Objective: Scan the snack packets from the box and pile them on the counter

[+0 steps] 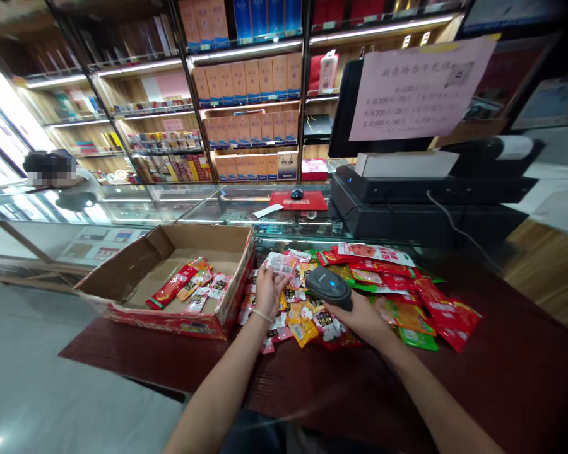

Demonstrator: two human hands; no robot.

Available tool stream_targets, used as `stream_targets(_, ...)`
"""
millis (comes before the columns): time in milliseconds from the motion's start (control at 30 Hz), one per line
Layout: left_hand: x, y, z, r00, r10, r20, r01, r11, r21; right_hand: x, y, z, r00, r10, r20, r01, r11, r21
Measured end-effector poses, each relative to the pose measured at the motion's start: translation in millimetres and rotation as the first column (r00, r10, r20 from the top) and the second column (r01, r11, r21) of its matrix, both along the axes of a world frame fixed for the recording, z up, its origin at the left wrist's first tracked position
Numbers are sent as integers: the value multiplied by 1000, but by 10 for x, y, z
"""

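Note:
My left hand point(267, 293) is closed on a small pink-and-white snack packet point(281, 263), held up with its printed side showing. In my right hand point(360, 318) is a black barcode scanner point(328, 287) with a blue light on top, its head turned toward the packet. Beneath both hands spreads a pile of small snack packets point(303, 331), orange, pink and white. Right of the scanner lie larger red and green snack bags point(447, 309), heaped over one another. On my left, an open cardboard box point(170, 321) holds a red packet point(175, 284) and several small ones.
A dark red counter point(312, 384) carries everything. Behind the bags stands a monitor with a pink notice point(416, 88) above a black cash drawer point(435, 217). A mouse point(296, 194) sits on a red pad. Shelves of boxes point(250, 82) line the wall; a person point(61, 173) is at the far left.

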State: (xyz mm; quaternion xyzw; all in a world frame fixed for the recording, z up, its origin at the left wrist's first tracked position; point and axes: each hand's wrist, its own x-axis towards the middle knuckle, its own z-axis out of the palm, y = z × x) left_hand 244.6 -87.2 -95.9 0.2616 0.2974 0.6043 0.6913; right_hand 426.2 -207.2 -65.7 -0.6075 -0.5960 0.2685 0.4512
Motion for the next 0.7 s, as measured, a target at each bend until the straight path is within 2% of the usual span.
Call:
stream_targets(133,-24,3,45,986,42,162,-35,998,-44,-27,-43,-85,998,40,53,-38,999,-37)
stream_targets(300,-35,-8,33,990,3,141,-4,1000,12,-9,-61,-113,999,18,39,-18,1000,12)
stream_targets(500,-22,-61,55,989,19,145,-19,1000,-4,2,-57,-133,1000,-9,-3,9,1000,-14)
stream_targets(600,-58,-136,204,999,17,43,-19,998,61,-1,-65,-111,999,-30,-29,29,999,-36)
stream_targets(700,-197,-260,485,997,21,-71,-5,976,218,22,-62,-85,998,-45,-51,42,997,-58)
